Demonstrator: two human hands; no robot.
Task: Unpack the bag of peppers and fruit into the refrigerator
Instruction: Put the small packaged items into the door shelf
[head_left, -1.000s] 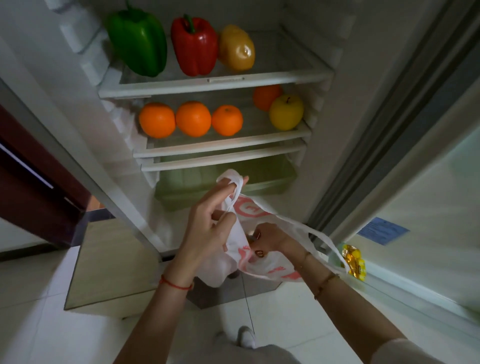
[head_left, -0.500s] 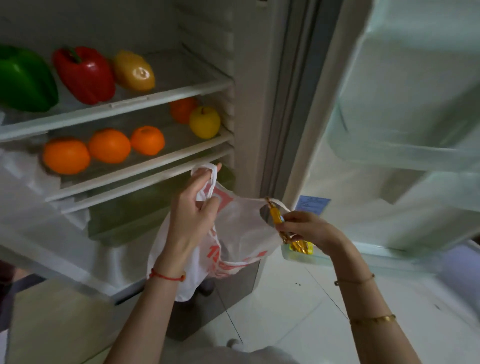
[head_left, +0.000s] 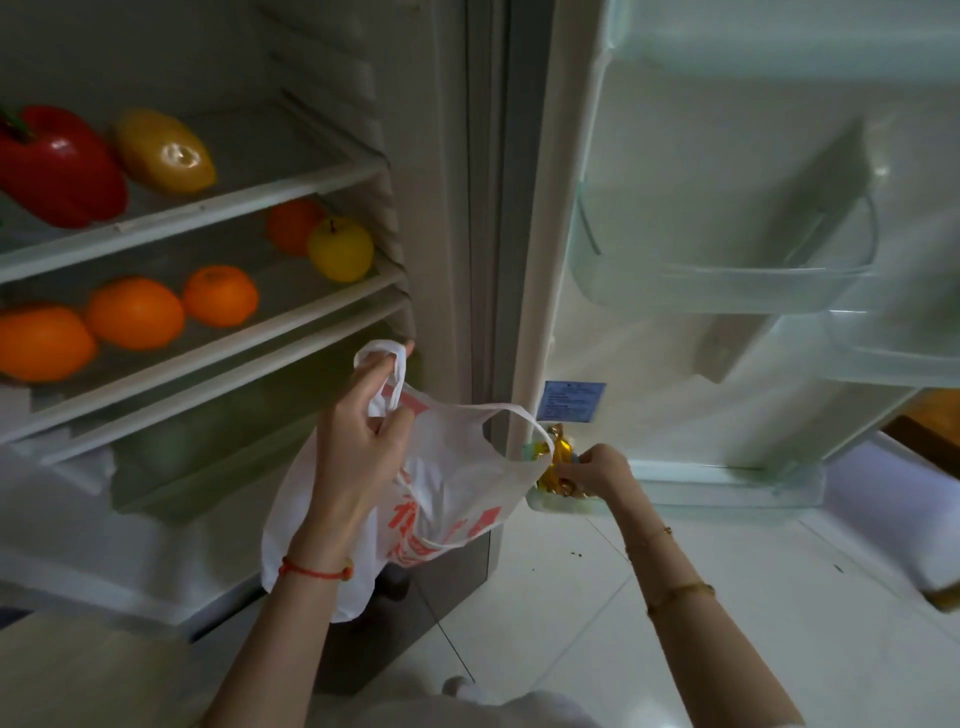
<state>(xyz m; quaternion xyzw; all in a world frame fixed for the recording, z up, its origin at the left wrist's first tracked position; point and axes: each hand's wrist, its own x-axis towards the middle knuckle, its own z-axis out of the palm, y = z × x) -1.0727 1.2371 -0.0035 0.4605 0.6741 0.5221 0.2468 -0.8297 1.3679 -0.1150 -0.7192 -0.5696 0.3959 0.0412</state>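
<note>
My left hand grips a handle of the white plastic bag with red print, held in front of the open refrigerator. My right hand pinches a small gold-wrapped item at the lowest door bin, at its left end. On the upper shelf lie a red pepper and a yellow pepper. The shelf below holds several oranges and a yellow apple. What the bag still holds is hidden.
A green crisper drawer sits under the shelves. The open door on the right carries clear bins and a blue label. White tiled floor lies below, with a wooden edge at far right.
The view has swung right toward the door. My right hand came out of the bag with the gold-wrapped item and moved down to the lowest door bin. My left hand kept hold of the bag.
</note>
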